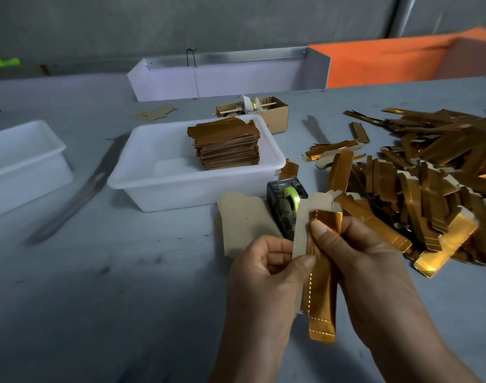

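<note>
Both the left hand [266, 268] and right hand [355, 252] pinch a gold foil-faced cardboard box blank [320, 283]; behind, a white plastic tub [142, 172] holds a stack of seemingly similar flat blanks [226, 145].

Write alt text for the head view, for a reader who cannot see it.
The left hand and the right hand pinch a gold card blank between them above a grey table. Behind it stand a tape dispenser and a white tub holding a neat stack of blanks; a loose pile of gold blanks lies to the right.
</note>
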{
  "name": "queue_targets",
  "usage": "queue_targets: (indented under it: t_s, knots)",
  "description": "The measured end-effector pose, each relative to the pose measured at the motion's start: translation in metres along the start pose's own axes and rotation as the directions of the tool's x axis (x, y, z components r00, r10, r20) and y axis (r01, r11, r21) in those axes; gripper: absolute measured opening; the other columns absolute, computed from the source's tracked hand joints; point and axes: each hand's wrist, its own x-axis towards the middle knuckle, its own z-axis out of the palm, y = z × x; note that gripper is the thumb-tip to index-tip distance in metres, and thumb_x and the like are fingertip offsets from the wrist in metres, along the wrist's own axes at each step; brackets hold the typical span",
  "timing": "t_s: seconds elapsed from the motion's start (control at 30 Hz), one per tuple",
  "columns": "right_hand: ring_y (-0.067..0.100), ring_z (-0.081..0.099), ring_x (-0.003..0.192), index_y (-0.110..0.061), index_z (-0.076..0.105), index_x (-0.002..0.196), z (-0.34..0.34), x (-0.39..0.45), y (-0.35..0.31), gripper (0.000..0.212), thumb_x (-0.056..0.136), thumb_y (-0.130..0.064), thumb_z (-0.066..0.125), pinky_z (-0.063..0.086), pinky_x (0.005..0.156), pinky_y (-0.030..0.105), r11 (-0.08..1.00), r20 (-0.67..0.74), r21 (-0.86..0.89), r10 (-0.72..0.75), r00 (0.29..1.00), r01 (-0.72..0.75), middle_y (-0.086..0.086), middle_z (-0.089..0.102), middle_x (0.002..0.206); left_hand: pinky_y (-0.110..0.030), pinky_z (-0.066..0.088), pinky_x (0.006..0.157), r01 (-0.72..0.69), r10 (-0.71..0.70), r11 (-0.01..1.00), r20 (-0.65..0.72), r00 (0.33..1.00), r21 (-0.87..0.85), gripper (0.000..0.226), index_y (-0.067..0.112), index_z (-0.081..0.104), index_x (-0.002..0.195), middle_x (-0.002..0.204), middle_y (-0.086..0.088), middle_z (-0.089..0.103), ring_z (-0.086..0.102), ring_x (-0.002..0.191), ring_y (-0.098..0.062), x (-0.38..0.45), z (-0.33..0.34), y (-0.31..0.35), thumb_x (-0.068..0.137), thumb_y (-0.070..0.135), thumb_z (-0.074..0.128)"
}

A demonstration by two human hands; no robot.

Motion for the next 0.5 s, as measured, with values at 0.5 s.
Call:
queue_targets:
  t_s: [0.5]
  knots:
    - [0.005, 0.065, 0.063, -0.018, 0.070, 0.077, 0.003, 0.001, 0.000, 0.016, 0.081, -0.031, 0.061, 0.049, 0.050, 0.014, 1.000, -0.033, 0.004, 0.011, 0.999, -0.011, -0.003, 0.068, 0.069, -0.031, 0.051, 0.051, -0.286, 0.408, 0.238, 0.172, 0.897, 0.928, 0.044, 0.002, 0.072, 0.109, 0.077, -0.009, 0.062, 0.061, 0.071, -0.025, -0.011, 0.025, 0.002, 0.078, 0.009, 0.042]
